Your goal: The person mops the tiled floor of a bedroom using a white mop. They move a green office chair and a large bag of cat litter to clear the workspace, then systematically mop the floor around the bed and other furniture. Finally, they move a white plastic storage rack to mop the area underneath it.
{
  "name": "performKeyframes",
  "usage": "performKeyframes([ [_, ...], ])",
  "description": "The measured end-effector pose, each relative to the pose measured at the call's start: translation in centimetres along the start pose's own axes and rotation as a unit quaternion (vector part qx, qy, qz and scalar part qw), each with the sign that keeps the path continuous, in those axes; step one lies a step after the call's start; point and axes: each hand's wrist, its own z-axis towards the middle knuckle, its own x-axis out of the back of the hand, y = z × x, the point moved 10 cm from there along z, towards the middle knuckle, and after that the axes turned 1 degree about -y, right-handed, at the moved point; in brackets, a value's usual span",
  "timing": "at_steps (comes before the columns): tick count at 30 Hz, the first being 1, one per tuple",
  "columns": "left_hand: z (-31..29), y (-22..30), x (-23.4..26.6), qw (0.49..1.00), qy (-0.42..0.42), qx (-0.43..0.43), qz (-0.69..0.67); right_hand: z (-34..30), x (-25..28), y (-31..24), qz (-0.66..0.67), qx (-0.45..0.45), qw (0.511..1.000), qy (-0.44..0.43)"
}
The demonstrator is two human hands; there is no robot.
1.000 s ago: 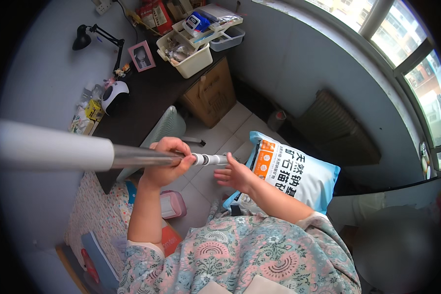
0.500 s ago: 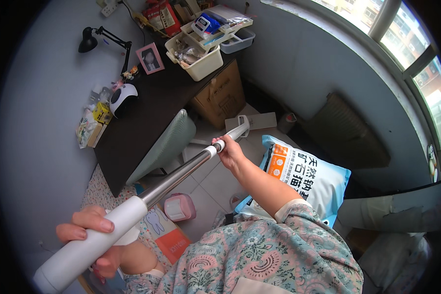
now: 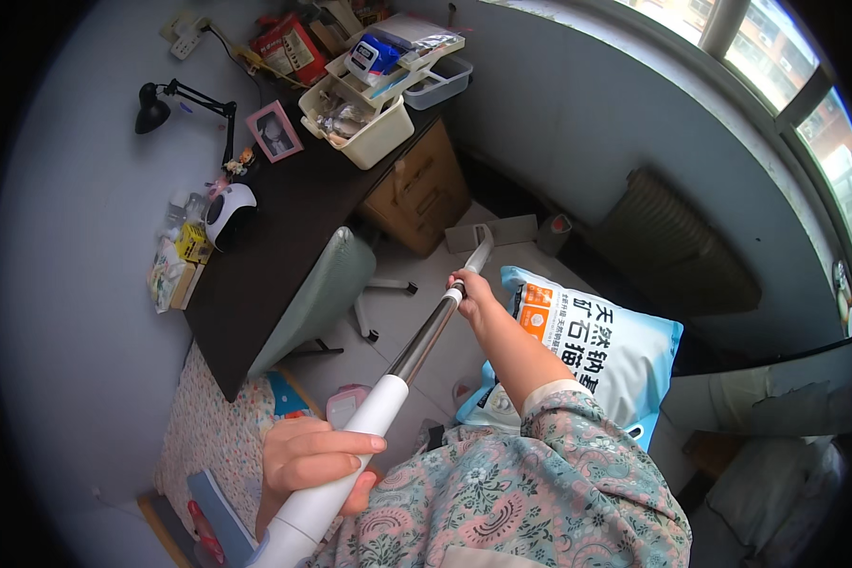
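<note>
A long flat mop with a white handle, a metal tube and a white lower part slants from my body toward the far floor. Around the thick white handle, near its lower-left end, my left hand is closed. My right hand grips the pole further down, where metal meets white. The mop's pale flat head lies on the tiles between a cardboard box and the wall.
A blue and white bag stands right of my right arm. Left are a dark desk, a grey-green swivel chair and a pink bin. The cardboard box is under the desk; a radiator stands by the wall.
My left hand has come rightward and closer to my body with the handle. The pole now stands steeper, and my right hand has shifted slightly right. The view has turned a little.
</note>
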Motion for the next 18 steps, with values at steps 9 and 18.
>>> performKeyframes([
  [9, 1.3, -0.5, -0.8, 0.999, 0.008, -0.042, -0.027, -0.6, 1.9, -3.2, 0.059, 0.041, 0.997, -0.001],
  [18, 2.9, -0.8, -2.1, 0.994, -0.074, -0.023, -0.082, 0.6, -1.1, -5.3, 0.124, 0.023, 0.99, -0.062],
])
